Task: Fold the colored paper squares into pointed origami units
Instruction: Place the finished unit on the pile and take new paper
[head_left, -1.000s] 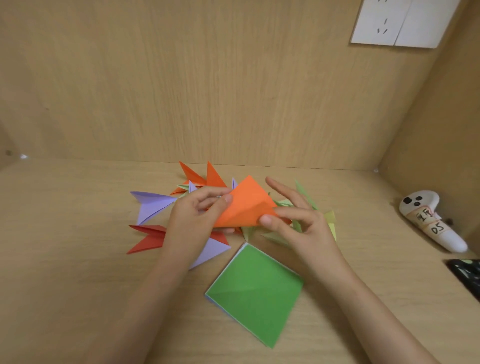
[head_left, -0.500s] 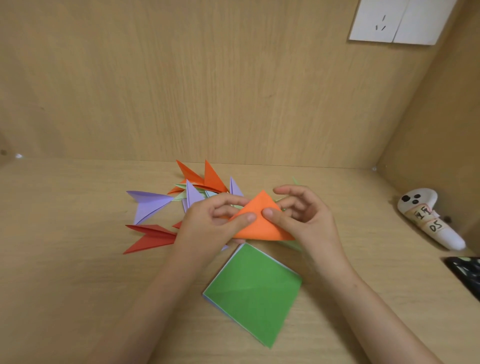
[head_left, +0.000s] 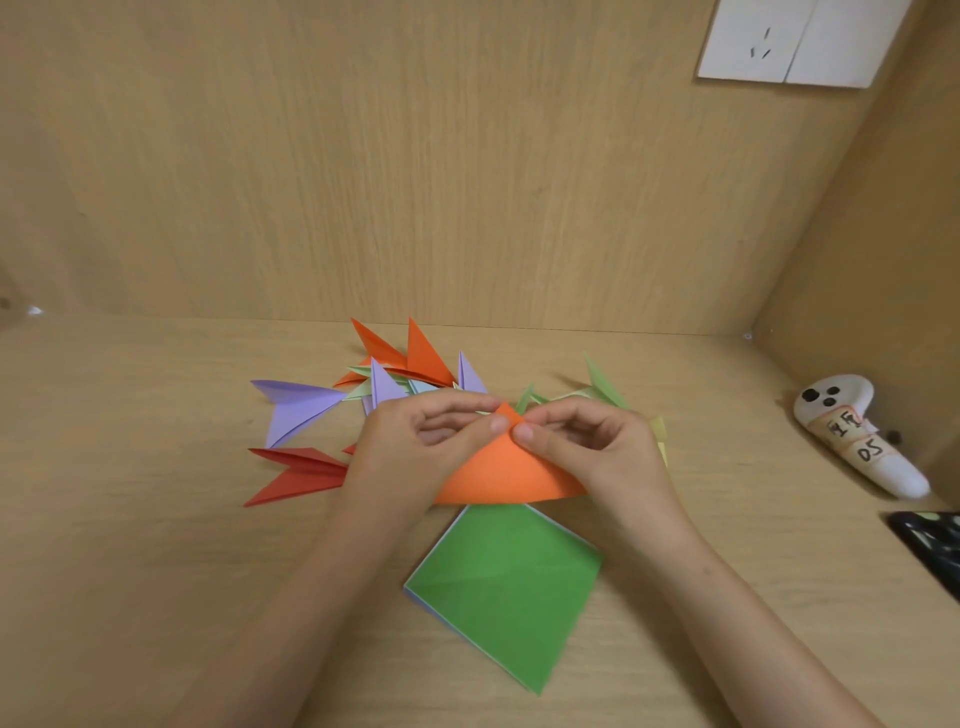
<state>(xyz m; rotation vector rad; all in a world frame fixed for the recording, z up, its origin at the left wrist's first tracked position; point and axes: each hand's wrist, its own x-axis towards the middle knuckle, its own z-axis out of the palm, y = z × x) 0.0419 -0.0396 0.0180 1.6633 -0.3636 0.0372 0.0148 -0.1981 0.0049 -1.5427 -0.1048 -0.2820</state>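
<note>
Handwritten in black marker, "DS" on the tan tape label (head_left: 860, 441) wrapped round a white controller (head_left: 896, 475) lying at 3 o'clock. Above it on the same label, 2 handwritten characters, too blurred to read.

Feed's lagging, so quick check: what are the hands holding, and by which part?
The orange paper, pinched at its top corner by the left hand and the right hand.
</note>
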